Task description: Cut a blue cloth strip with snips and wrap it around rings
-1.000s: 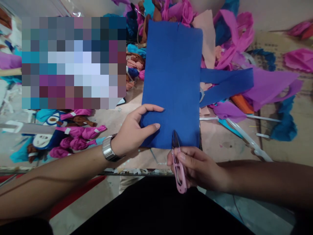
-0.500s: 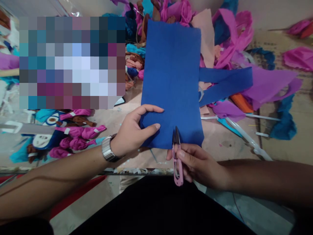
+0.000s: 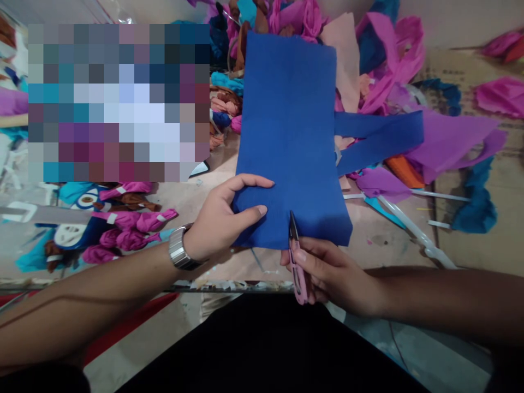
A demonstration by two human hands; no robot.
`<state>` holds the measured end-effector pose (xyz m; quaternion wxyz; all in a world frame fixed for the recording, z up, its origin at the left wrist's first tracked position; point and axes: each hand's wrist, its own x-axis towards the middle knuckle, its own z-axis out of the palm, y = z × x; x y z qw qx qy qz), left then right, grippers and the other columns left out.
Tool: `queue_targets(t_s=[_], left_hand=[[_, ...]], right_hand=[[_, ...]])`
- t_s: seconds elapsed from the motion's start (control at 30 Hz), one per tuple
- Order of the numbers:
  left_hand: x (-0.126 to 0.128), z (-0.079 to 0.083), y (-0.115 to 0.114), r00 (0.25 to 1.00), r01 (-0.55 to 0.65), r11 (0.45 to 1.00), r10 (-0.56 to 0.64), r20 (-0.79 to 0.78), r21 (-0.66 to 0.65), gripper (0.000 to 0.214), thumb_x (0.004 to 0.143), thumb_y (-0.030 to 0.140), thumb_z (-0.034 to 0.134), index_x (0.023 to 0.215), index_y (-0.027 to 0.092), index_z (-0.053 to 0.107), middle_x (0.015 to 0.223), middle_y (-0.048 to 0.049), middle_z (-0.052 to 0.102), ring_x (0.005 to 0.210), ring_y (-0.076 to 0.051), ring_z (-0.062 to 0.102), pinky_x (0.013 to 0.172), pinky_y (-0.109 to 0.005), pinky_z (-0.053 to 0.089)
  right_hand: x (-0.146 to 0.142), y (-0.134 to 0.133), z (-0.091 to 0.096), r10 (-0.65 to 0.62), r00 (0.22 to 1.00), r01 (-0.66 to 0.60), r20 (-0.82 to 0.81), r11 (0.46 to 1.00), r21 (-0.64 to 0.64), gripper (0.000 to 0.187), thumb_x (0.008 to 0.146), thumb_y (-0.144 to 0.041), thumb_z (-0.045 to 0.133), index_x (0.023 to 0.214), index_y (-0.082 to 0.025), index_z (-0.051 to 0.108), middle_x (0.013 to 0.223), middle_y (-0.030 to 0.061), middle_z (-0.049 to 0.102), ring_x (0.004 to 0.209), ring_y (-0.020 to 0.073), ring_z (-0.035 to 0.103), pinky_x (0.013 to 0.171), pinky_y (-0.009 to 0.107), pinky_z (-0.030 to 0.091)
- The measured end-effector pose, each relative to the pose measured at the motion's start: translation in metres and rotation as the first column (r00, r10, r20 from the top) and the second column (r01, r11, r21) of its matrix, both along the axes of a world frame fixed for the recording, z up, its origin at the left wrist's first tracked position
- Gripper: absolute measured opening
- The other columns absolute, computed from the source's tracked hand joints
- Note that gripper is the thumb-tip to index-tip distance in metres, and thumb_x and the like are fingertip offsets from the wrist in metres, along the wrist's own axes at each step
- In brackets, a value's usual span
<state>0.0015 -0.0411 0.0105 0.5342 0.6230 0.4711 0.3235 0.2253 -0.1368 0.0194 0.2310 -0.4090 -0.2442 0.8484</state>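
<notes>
A rectangular sheet of blue crepe paper [image 3: 289,125] lies in front of me. My left hand [image 3: 219,218], a metal-banded watch on its wrist, rests on the sheet's lower left with thumb and index finger stretched out and apart; its other fingers are hidden. Pink-handled thread snips [image 3: 299,273] are gripped in my right hand [image 3: 331,270] at the sheet's near edge. The blades are pressed together and point away from me, at a cut in the paper. Right of the cut, the paper is spread outward. A folded blue strip [image 3: 380,123] sticks out from the sheet's right side.
Crumpled pink paper [image 3: 409,60] and a purple sheet [image 3: 454,139] lie to the right, near white plastic strips [image 3: 409,234]. Several tied pink bundles [image 3: 135,221] lie on the left. A blurred block covers the upper left. The table edge [image 3: 233,287] runs close to me.
The snips' blades have closed, and the handles are squeezed together. The paper's lower right part has spread to the right. My left hand has stayed in place.
</notes>
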Motion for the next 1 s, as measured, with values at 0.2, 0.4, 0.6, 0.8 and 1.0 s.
queue_targets(t_s=[0.2,0.4,0.6,0.8,1.0], left_hand=[[0.000,0.001,0.001,0.999,-0.034,0.999,0.034,-0.025,-0.016,0.037,0.083,0.025,0.077,0.121,0.021,0.074,0.120,-0.0065,0.072,0.094,-0.020,0.068,0.077,-0.031,0.061],[0.001,-0.002,0.003,0.999,-0.043,0.999,0.043,-0.005,-0.029,0.037,0.083,0.023,0.077,0.120,0.021,0.075,0.114,-0.0065,0.073,0.090,-0.019,0.068,0.074,-0.031,0.060],[0.002,-0.003,0.002,1.000,-0.027,0.999,0.027,-0.007,-0.039,0.037,0.083,0.023,0.077,0.120,0.021,0.074,0.116,-0.0062,0.073,0.093,-0.019,0.068,0.077,-0.030,0.060],[0.004,0.002,-0.004,1.000,0.021,1.000,-0.021,-0.018,-0.002,0.038,0.083,0.025,0.078,0.120,0.020,0.073,0.117,-0.0071,0.074,0.097,-0.021,0.069,0.084,-0.033,0.059],[0.003,0.004,-0.006,1.000,0.020,1.000,-0.020,0.002,0.000,0.037,0.083,0.026,0.079,0.120,0.020,0.074,0.114,-0.0073,0.074,0.091,-0.019,0.068,0.078,-0.031,0.059]], right_hand=[[0.001,-0.004,-0.003,-0.063,0.998,0.064,-0.017,0.994,0.084,0.044,0.098,-0.060,0.070,0.094,-0.017,0.063,0.061,-0.0055,0.059,0.043,0.0065,0.052,0.043,0.017,0.041],[0.014,-0.009,-0.001,0.033,0.990,0.011,-0.139,0.952,0.306,0.047,0.098,-0.057,0.067,0.078,-0.015,0.065,0.056,-0.0046,0.048,0.044,0.0054,0.038,0.042,0.020,0.025],[0.018,-0.014,0.000,0.101,0.963,0.039,-0.252,0.866,0.498,0.038,0.103,-0.052,0.062,0.092,-0.015,0.067,0.067,-0.0014,0.053,0.050,0.0069,0.047,0.047,0.019,0.033],[0.013,-0.012,0.003,-0.087,0.944,0.182,-0.317,0.941,0.286,0.033,0.106,-0.049,0.062,0.116,-0.019,0.068,0.088,0.0045,0.065,0.071,0.0127,0.066,0.062,0.023,0.054],[0.010,0.001,-0.004,-0.173,0.948,0.225,-0.266,0.958,0.180,0.032,0.099,-0.049,0.073,0.096,-0.018,0.071,0.081,0.0016,0.061,0.062,0.0103,0.060,0.054,0.021,0.053]])
